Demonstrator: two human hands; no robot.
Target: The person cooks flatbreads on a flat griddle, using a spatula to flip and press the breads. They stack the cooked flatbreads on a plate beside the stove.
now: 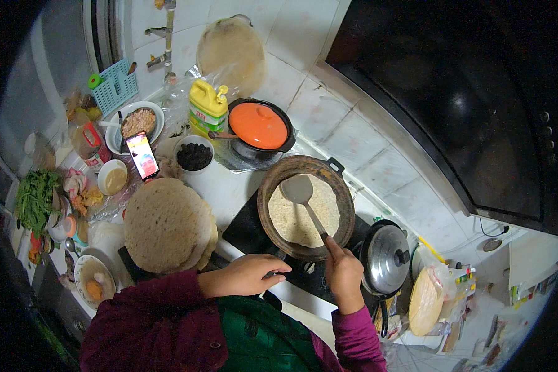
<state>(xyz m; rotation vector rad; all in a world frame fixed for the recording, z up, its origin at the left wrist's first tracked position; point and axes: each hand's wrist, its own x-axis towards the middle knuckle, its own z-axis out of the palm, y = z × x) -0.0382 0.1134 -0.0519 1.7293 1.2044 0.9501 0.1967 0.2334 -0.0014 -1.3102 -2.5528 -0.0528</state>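
A round flatbread (283, 223) lies in a wide, worn pan (266, 218) on the black gas stove (242, 228). My right hand (345, 276) is closed around the handle of a metal spatula (297, 188), whose blade is over the upper left part of the bread. Below the pan, my left hand (246, 275) grips a black handle that points towards me; the handle is mostly hidden by the fingers. To the left of the pan, near my left forearm, rests a stack of large round flatbreads (167, 225).
Behind stand a black pot with an orange lid (258, 125), a yellow detergent jug (208, 107) and a bowl of dark pieces (194, 156). A lit phone (142, 156) leans at the left. A lidded pan (386, 258) sits at right; a range hood (428, 93) overhangs.
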